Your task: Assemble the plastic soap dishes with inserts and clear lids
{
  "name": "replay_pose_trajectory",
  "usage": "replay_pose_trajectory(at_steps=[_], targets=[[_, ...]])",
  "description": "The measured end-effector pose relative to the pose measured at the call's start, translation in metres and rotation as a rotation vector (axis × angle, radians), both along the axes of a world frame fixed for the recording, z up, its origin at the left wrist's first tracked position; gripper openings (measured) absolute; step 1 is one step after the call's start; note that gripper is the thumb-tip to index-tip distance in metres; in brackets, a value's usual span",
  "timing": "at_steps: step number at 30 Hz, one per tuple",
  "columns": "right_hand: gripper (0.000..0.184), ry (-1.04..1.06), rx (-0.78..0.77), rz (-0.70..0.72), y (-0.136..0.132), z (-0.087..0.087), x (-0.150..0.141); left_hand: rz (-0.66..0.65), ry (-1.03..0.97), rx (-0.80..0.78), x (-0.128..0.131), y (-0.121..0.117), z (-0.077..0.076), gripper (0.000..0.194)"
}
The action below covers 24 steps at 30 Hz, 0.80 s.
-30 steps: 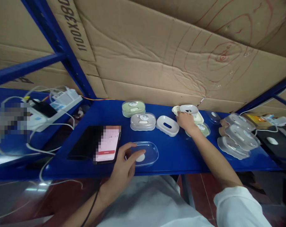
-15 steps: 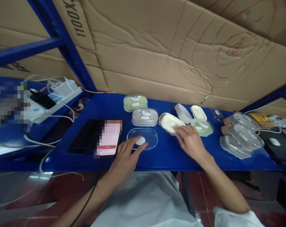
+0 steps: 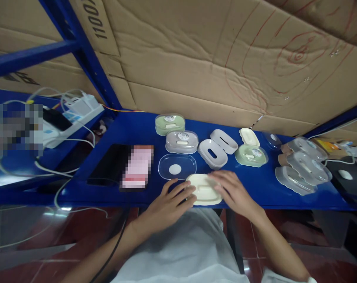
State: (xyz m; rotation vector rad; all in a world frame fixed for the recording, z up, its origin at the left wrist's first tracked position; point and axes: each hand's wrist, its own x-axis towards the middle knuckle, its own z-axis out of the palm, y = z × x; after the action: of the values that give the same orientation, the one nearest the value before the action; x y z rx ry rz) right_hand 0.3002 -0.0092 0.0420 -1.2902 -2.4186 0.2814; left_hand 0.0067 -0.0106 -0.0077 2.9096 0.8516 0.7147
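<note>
Close to the front edge of the table, my two hands hold a cream oval plastic box piece (image 3: 205, 190) between them. The fingers of my left hand (image 3: 172, 204) rest on its left end, while those of my right hand (image 3: 235, 192) grip its right end. Just beyond lies a clear lid (image 3: 182, 161) with a round white sticker. To the right of that lid, a grey slotted box piece (image 3: 212, 153) touches a second grey slotted piece (image 3: 224, 140). Another cream piece (image 3: 249, 137) stands farther back.
Behind the clear lid are a lidded grey box (image 3: 182, 146) and a lidded green box (image 3: 169, 129). Another green box (image 3: 251, 159) stands right of centre. Several grey boxes (image 3: 304, 165) are piled at the right. A phone (image 3: 137, 167) lies at the left, near cables and a power strip (image 3: 78, 122).
My right hand has brought the cream piece from atop the grey slotted piece toward me. My left hand has left the clear lid and moved right onto the cream piece.
</note>
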Motion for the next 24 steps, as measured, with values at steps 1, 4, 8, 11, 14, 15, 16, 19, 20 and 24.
replay_pose_trajectory(at_steps=[1, 4, 8, 11, 14, 15, 16, 19, 20, 24], targets=[[0.043, -0.01, 0.039, -0.08, 0.011, -0.004, 0.002, -0.023, -0.018, 0.003, -0.001, -0.001, -0.001, 0.024], [0.048, -0.091, 0.115, -0.26, 0.04, -0.017, 0.008, -0.087, -0.044, 0.024, -0.002, -0.005, -0.003, 0.021], [0.04, -0.07, 0.136, -0.277, 0.049, -0.023, 0.019, -0.131, -0.037, 0.058, -0.003, -0.004, -0.005, 0.019], [0.037, 0.068, 0.163, -0.242, 0.03, -0.016, 0.029, -0.041, 0.0, 0.035, -0.006, 0.004, -0.001, 0.023], [0.041, 0.166, 0.167, -0.23, 0.001, -0.006, 0.035, 0.042, -0.016, 0.02, -0.007, 0.011, 0.004, 0.029], [0.043, 0.18, 0.156, -0.223, -0.009, -0.004, 0.035, 0.038, -0.036, 0.015, -0.006, 0.011, 0.005, 0.029], [0.045, 0.189, 0.138, -0.207, -0.018, -0.003, 0.036, 0.016, -0.058, 0.005, -0.005, 0.009, 0.005, 0.028], [0.05, 0.194, 0.064, -0.118, -0.04, -0.005, 0.034, -0.072, -0.099, -0.054, 0.003, 0.0, 0.002, 0.023], [0.05, 0.197, 0.047, -0.089, -0.046, -0.007, 0.033, -0.088, -0.108, -0.071, 0.005, -0.003, -0.001, 0.021], [0.046, 0.208, -0.002, -0.037, -0.057, -0.017, 0.03, 0.012, -0.186, -0.083, 0.007, -0.008, -0.008, 0.018]])
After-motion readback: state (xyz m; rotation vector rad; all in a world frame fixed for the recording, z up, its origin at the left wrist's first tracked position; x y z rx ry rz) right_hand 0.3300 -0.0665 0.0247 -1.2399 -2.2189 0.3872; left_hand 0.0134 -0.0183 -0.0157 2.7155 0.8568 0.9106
